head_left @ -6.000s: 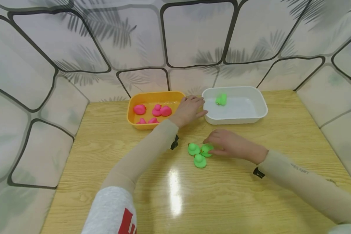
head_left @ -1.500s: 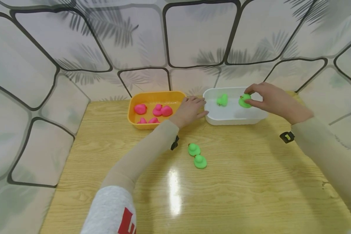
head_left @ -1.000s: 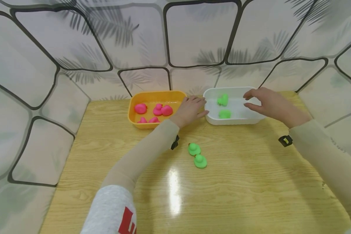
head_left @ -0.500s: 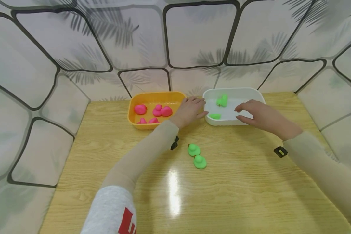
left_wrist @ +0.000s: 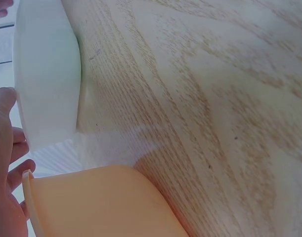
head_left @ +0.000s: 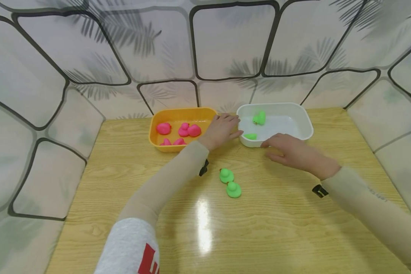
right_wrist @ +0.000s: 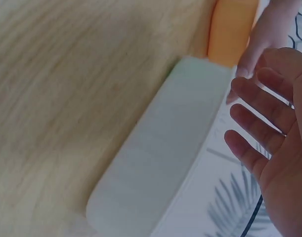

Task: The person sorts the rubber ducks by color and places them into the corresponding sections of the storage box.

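Observation:
My left hand (head_left: 222, 130) rests across the gap between the orange tray (head_left: 182, 147) and the white tray (head_left: 277, 143); its fingers touch both rims and hold nothing. Just over the white tray's front edge hovers my right hand (head_left: 291, 153), fingers loosely bent and holding nothing, as the right wrist view also shows. Inside the white tray lie a green toy duck (head_left: 259, 117) and, partly hidden by the front wall, a second green duck (head_left: 250, 136). Two more green ducks, an upper one (head_left: 227, 175) and a lower one (head_left: 233, 189), sit close together on the table.
Several pink ducks (head_left: 193, 130) lie in the orange tray. Both trays stand at the back of the wooden table (head_left: 281, 228), against a stone-patterned backdrop (head_left: 233, 42) that also rises on both sides.
From the table group of three, one green duck was carried by my right hand into the white tray and let go, sliding left. The right hand then came back towards me; the left hand stayed put.

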Tool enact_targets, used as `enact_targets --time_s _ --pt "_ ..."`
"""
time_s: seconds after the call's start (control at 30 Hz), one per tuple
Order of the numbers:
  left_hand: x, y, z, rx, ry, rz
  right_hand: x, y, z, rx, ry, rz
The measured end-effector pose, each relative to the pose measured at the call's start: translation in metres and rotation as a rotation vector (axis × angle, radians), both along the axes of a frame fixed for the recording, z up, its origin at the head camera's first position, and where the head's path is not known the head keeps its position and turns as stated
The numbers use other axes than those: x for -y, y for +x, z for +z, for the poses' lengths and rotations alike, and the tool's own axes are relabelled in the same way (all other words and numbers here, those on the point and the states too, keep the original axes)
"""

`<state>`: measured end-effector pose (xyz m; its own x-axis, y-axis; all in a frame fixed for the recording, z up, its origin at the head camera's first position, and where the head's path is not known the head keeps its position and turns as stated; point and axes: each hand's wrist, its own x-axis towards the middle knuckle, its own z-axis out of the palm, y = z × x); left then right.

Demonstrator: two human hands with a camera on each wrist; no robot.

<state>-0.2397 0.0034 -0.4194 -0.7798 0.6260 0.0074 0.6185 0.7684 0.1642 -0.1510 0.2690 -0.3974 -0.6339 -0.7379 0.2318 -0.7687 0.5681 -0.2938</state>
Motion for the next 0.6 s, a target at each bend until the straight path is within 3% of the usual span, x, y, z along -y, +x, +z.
enact_targets --time_s 0.33,0.6 --pt "0.000 0.000 -0.001 0.000 -0.015 0.008 0.018 0.015 -0.014 0.116 0.052 0.012" --pt "-0.001 -0.001 -0.001 -0.005 -0.007 0.007 0.033 0.024 -0.024 0.013 0.012 0.099"
